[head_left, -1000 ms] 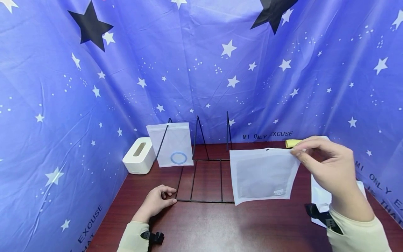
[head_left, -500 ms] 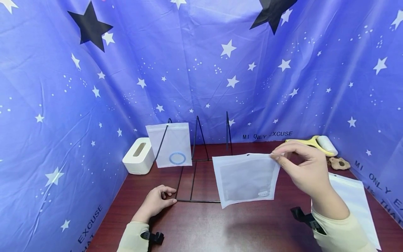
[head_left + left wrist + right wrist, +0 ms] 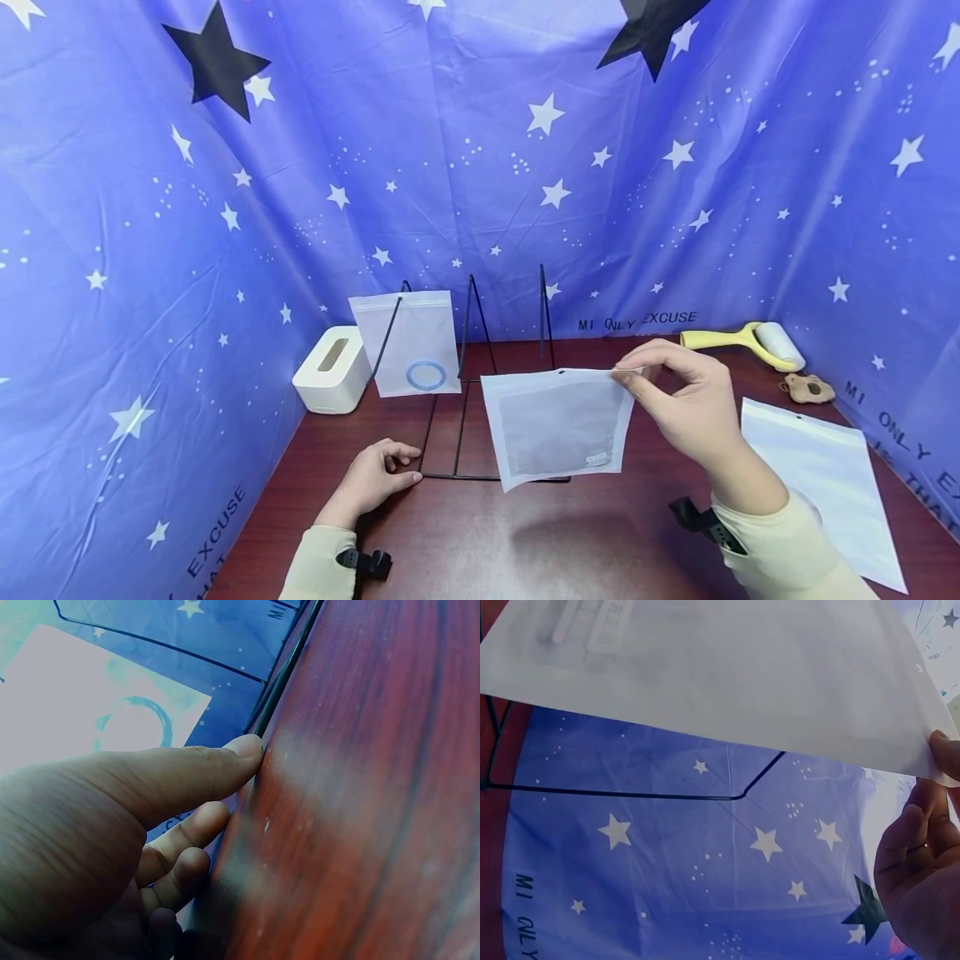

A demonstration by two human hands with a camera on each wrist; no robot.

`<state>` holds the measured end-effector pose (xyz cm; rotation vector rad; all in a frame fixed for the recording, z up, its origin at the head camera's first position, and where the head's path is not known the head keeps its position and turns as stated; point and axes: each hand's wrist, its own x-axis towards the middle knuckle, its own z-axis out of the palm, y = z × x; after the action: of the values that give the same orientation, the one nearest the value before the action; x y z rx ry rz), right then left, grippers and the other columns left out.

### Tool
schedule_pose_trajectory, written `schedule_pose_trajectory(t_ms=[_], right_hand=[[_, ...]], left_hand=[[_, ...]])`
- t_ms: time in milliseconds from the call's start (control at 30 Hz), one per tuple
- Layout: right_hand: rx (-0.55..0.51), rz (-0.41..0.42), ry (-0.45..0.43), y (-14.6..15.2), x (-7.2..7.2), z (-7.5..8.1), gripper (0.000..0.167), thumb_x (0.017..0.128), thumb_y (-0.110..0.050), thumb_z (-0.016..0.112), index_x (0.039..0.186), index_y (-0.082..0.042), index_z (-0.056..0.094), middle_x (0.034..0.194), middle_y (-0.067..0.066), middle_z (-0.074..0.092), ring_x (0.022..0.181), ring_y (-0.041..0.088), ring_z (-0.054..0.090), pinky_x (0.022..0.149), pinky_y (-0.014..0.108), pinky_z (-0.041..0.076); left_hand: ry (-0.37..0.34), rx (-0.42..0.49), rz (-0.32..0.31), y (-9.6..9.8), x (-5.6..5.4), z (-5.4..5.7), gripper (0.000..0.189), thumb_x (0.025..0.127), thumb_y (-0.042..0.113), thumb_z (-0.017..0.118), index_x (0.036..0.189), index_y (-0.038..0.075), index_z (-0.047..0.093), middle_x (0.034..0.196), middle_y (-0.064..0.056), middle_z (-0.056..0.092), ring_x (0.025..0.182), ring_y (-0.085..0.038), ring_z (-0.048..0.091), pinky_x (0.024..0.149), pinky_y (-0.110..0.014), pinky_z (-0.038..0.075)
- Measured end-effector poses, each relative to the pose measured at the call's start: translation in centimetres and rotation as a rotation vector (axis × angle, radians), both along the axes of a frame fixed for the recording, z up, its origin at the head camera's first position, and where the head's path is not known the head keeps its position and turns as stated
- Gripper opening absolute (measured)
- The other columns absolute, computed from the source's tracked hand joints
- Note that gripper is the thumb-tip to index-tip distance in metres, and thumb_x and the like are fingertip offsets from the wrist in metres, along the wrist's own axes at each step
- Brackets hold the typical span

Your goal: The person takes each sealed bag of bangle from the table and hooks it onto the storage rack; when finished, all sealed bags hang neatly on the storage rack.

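My right hand [image 3: 686, 404] pinches the top right corner of a whitish zip bag [image 3: 562, 425], which hangs tilted above the table. The bag has a small hole in its top edge and a pale printed label at its lower right. At the front left corner of a black wire rack [image 3: 480, 477], the thumb and fingers of my left hand [image 3: 371, 479] hold the wire; the left wrist view shows the thumb [image 3: 244, 746] on it. From the rack's left prong hangs another zip bag [image 3: 397, 342] with a blue ring [image 3: 426, 376] showing through. Part of the rack is hidden behind the held bag.
A white box with a slot [image 3: 332, 375] stands left of the rack. On the right lie a yellow-handled lint roller [image 3: 750, 342], a small brown item [image 3: 807, 388] and a flat white bag [image 3: 825, 483]. Starry blue cloth [image 3: 495, 167] encloses the table.
My right hand has carried the zip bag leftward, in front of the rack's right part. The lint roller and flat bag at right have come into fuller view. The left hand has stayed put.
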<state>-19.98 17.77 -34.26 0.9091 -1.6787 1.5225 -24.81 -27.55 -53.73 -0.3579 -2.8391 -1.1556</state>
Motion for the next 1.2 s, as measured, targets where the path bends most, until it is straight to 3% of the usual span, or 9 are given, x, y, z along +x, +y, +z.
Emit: schedule_pose_trajectory(t_ms=[133,367,633,933,1200], right_hand=[[0.020,-0.049,-0.019,-0.6,0.4,0.4,0.026,0.076,0.028,0.073,0.089,0.005,0.076,0.084,0.014,0.072,0.077,0.013,0.062,0.068,0.021,0.047],[0.006,-0.043,-0.030,-1.6,0.3,0.3,0.026,0.076,0.028,0.073,0.089,0.006,0.076,0.083,0.015,0.071,0.075,0.014,0.061,0.066,0.022,0.047],[0.015,-0.093,-0.033,-2.5,0.2,0.0,0.026,0.076,0.027,0.075,0.088,0.004,0.076,0.082,0.013,0.071,0.071,0.013,0.055,0.063,0.023,0.044],[0.001,-0.084,-0.036,-3.6,0.0,-0.4,0.026,0.076,0.025,0.076,0.088,0.002,0.077,0.080,0.012,0.071,0.072,0.014,0.054,0.064,0.024,0.043],[-0.028,-0.026,-0.033,-4.9,-0.3,-0.9,0.025,0.076,0.027,0.074,0.086,0.005,0.076,0.078,0.014,0.069,0.067,0.012,0.053,0.059,0.023,0.043]], left_hand=[[0.013,0.000,-0.005,-0.1,0.0,-0.1,0.030,0.079,0.023,0.094,0.106,0.023,0.081,0.090,0.008,0.064,0.079,-0.012,0.055,0.071,-0.028,0.045],[0.011,0.003,-0.004,-0.1,0.0,-0.2,0.029,0.079,0.022,0.094,0.106,0.023,0.081,0.089,0.009,0.064,0.079,-0.012,0.055,0.071,-0.028,0.045],[0.010,0.007,-0.011,-0.1,0.1,-0.2,0.029,0.080,0.023,0.094,0.106,0.024,0.081,0.090,0.009,0.064,0.079,-0.012,0.056,0.072,-0.027,0.045],[0.033,0.008,-0.022,-0.2,0.0,-0.2,0.029,0.080,0.023,0.093,0.106,0.023,0.081,0.090,0.007,0.065,0.079,-0.013,0.057,0.071,-0.027,0.046],[0.040,0.063,-0.058,-0.7,0.1,-0.2,0.030,0.082,0.020,0.092,0.110,0.019,0.081,0.094,0.004,0.068,0.079,-0.015,0.061,0.072,-0.027,0.049]])
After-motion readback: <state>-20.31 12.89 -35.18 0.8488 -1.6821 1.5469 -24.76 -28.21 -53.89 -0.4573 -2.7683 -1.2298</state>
